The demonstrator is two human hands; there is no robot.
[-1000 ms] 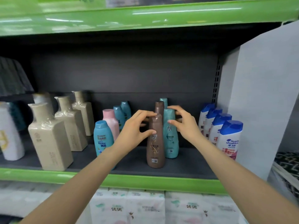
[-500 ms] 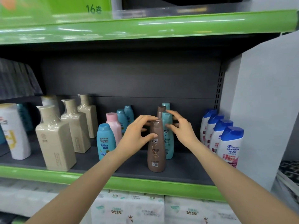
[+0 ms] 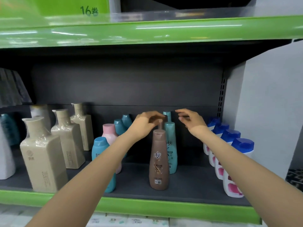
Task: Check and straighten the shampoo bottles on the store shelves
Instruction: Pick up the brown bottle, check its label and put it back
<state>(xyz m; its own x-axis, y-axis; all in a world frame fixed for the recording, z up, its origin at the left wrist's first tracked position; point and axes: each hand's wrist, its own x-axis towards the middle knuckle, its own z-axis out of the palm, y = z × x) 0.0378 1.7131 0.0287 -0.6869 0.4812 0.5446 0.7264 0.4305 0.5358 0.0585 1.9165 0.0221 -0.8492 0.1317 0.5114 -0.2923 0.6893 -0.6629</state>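
Green-edged shelf [image 3: 147, 208] with a dark back panel carries the stock: tan bottles [image 3: 44, 159] at 9 o'clock, blue-capped white bottles [image 3: 236, 167] at 3 o'clock, and a brown bottle [image 3: 158, 163] upright near the middle, a teal bottle [image 3: 171, 145] just behind it. Left hand [image 3: 144, 123] curls its fingers over the cap of a second brown bottle at 12 o'clock behind the front one; the grip looks like a light pinch, though blur hides the contact. Right hand [image 3: 191, 119] hovers at 1 o'clock, fingers loose, holding nothing. Both brown bottles' long axes run vertical, so the left hand is placed for any nudge.
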